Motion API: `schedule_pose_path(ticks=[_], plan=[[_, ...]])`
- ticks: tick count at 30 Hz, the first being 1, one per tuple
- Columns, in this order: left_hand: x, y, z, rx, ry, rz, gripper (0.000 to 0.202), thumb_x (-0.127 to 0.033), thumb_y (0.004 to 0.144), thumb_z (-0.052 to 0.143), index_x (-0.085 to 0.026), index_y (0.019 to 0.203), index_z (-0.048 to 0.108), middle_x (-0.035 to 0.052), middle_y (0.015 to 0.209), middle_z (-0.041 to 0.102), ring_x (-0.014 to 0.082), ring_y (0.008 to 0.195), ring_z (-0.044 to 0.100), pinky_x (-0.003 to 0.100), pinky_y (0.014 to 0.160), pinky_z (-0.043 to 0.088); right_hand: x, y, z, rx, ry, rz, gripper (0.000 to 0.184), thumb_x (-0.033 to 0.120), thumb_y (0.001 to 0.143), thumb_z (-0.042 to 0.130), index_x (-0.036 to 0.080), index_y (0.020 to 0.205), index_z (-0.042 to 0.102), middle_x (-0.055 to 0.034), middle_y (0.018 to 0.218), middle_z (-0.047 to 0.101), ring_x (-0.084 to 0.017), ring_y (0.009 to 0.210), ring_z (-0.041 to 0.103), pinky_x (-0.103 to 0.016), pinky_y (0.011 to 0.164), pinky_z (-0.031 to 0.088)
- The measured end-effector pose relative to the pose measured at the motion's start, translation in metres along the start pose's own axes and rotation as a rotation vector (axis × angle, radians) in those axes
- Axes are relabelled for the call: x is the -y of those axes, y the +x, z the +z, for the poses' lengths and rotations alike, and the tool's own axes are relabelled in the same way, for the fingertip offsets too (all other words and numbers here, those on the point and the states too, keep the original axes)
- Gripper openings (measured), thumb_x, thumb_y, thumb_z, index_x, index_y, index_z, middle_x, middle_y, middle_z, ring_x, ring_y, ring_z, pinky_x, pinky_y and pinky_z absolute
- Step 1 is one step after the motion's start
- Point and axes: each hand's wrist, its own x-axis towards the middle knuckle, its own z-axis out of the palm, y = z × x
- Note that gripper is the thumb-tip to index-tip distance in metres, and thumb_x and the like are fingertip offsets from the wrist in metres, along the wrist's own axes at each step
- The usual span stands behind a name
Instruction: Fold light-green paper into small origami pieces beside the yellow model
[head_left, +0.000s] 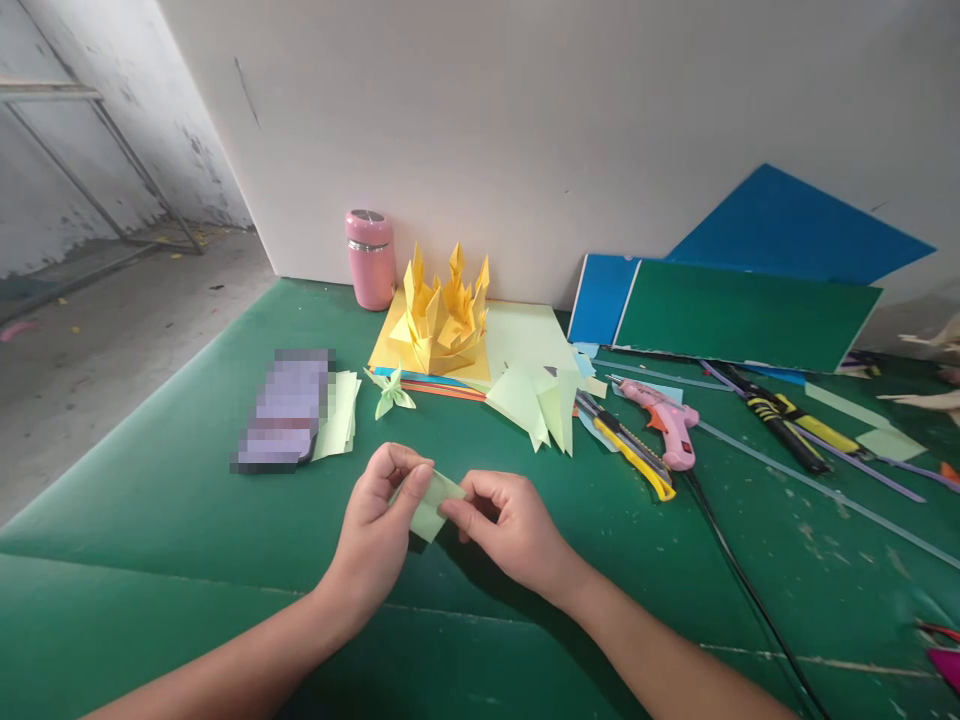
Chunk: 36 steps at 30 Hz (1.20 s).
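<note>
Between my two hands is a small piece of light green paper (430,510), held a little above the green tabletop. My left hand (382,520) pinches its upper left side between thumb and fingers. On the right edge, my right hand (510,520) grips it the same way. Just beyond the hands lies a folded light green paper flower (390,393). A stack of small light green paper slips (337,415) rests to the left, beside a blurred phone (281,415). Larger folded light green paper pieces (536,400) lie ahead to the right.
A yellow folded-paper crown (442,320) stands on coloured sheets, with a pink flask (370,260) behind it. To the right lie a yellow utility knife (634,455), a pink glue gun (667,420) with a black cord, and black-and-yellow tools (787,430). Boards (742,310) lean against the wall.
</note>
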Motion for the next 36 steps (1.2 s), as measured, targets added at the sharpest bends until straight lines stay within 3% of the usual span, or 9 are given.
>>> schedule_pose_path(ticks=[7, 10, 13, 18, 30, 36], plan=[[0.0, 0.001, -0.002, 0.033, 0.108, 0.092, 0.017, -0.031, 0.077, 0.061, -0.021, 0.065, 0.056, -0.0018, 0.066, 0.055, 0.0137, 0.065, 0.053, 0.024, 0.062, 0.046, 0.002, -0.002, 0.003, 0.076, 0.027, 0.058, 0.033, 0.036, 0.076, 0.059, 0.02, 0.053, 0.041, 0.002, 0.053, 0.054, -0.012, 0.052, 0.05, -0.022, 0.049, 0.035], [-0.002, 0.003, -0.003, 0.037, 0.04, 0.01, 0.014, -0.032, 0.072, 0.067, -0.02, 0.074, 0.06, -0.0005, 0.072, 0.061, 0.0152, 0.069, 0.059, 0.025, 0.063, 0.048, 0.0, -0.001, 0.002, 0.031, 0.093, 0.072, 0.036, 0.042, 0.075, 0.062, 0.02, 0.055, 0.041, 0.0036, 0.05, 0.05, -0.011, 0.05, 0.049, -0.022, 0.048, 0.036], [-0.004, 0.003, 0.0, 0.088, -0.103, -0.095, 0.03, -0.031, 0.064, 0.074, -0.02, 0.087, 0.058, 0.0005, 0.079, 0.065, 0.016, 0.071, 0.062, 0.026, 0.061, 0.05, -0.002, 0.001, 0.0, -0.079, 0.193, 0.049, 0.032, 0.047, 0.076, 0.06, 0.019, 0.062, 0.051, 0.0032, 0.052, 0.052, -0.011, 0.05, 0.05, -0.023, 0.051, 0.04], [-0.005, 0.0, 0.006, 0.254, -0.09, -0.224, 0.023, -0.032, 0.062, 0.074, -0.019, 0.077, 0.061, 0.0001, 0.068, 0.066, 0.0144, 0.061, 0.06, 0.025, 0.054, 0.048, -0.004, 0.001, -0.001, -0.168, 0.299, 0.017, 0.031, 0.047, 0.076, 0.061, 0.019, 0.066, 0.054, 0.0003, 0.061, 0.059, -0.014, 0.058, 0.055, -0.026, 0.057, 0.046], [-0.009, -0.002, 0.005, 0.213, -0.07, -0.197, 0.021, -0.033, 0.062, 0.072, -0.018, 0.072, 0.062, -0.0005, 0.064, 0.064, 0.0116, 0.053, 0.054, 0.024, 0.052, 0.046, 0.0, -0.002, 0.001, -0.21, 0.219, -0.022, 0.029, 0.042, 0.078, 0.061, 0.019, 0.061, 0.054, 0.0001, 0.059, 0.059, -0.014, 0.059, 0.055, -0.025, 0.057, 0.046], [-0.004, -0.003, 0.004, 0.197, -0.07, -0.302, 0.028, -0.036, 0.06, 0.073, -0.018, 0.064, 0.052, -0.0045, 0.052, 0.055, 0.0098, 0.047, 0.05, 0.021, 0.045, 0.04, 0.001, -0.003, 0.003, -0.217, 0.254, -0.028, 0.031, 0.043, 0.078, 0.061, 0.019, 0.061, 0.056, 0.0, 0.058, 0.059, -0.014, 0.057, 0.056, -0.025, 0.054, 0.047]])
